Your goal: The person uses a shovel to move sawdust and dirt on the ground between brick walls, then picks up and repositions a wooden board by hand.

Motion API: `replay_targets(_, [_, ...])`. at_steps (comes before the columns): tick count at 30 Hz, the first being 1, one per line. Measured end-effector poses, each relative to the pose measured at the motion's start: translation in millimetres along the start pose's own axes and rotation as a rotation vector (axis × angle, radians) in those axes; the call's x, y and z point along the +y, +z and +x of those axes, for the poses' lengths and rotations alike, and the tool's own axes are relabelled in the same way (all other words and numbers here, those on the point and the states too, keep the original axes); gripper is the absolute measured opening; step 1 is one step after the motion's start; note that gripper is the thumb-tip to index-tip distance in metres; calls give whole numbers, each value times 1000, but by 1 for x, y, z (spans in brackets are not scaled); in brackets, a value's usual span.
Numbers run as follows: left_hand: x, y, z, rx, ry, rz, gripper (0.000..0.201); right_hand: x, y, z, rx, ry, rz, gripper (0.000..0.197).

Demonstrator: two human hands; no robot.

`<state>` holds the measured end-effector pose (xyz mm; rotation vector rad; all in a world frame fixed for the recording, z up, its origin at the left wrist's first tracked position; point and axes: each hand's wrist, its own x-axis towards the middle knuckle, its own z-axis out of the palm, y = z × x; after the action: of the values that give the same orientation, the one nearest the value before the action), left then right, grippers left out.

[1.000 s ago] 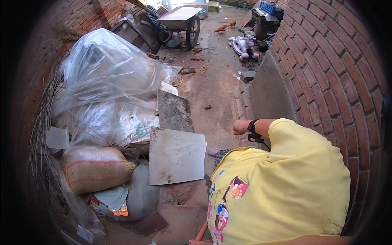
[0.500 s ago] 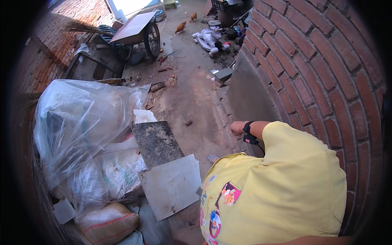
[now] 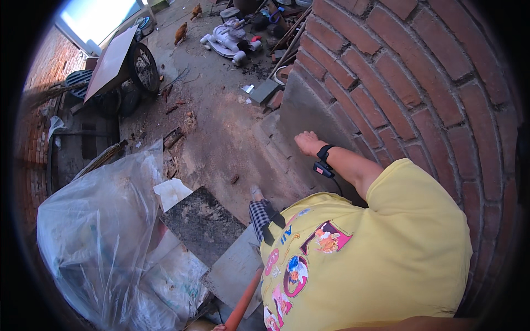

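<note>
My right hand (image 3: 307, 142), with a black strap and small device (image 3: 323, 168) at its wrist, is stretched forward beside the grey cement base (image 3: 314, 113) of the brick wall. Its fingers are curled in and nothing shows in them; whether it touches the cement cannot be told. At the lower edge, just a bit of my left hand (image 3: 219, 327) shows, with its fingers against an orange-red handle (image 3: 243, 300). The handle's upper end is hidden behind my yellow shirt. Next to it lie a pale flat board (image 3: 234, 270) and a dark, dirty board (image 3: 203, 223).
A brick wall (image 3: 419, 99) rises close on the right. Plastic-covered sacks (image 3: 99, 243) are heaped on the left. Farther off stand a wheeled cart (image 3: 144, 69), a brown chicken (image 3: 180, 34), a white-and-purple ride-on toy (image 3: 229, 38) and a grey block (image 3: 264, 91).
My view has turned, so the sacks and cart sit farther left. My right arm reaches farther forward. My checked trouser leg, the orange-red handle and part of my left hand have come into view.
</note>
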<state>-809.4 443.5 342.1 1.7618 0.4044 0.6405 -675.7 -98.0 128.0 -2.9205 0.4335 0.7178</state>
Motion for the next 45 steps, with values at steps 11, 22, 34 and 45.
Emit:
replay_targets(11, [12,294,184,-124,28,-92,14,39,21,47,-212,278,347,32])
replay_targets(22, [39,624,363,-364,113,-203,14,24,29,141,-576,681,875,26])
replay_targets(34, [42,892,542,-453,242,-250,17,60,-154,494,-188,517,995,15])
replay_targets(45, [8,1192,681,-589,119,-384,17,50,-214,695,-276,558,815,16])
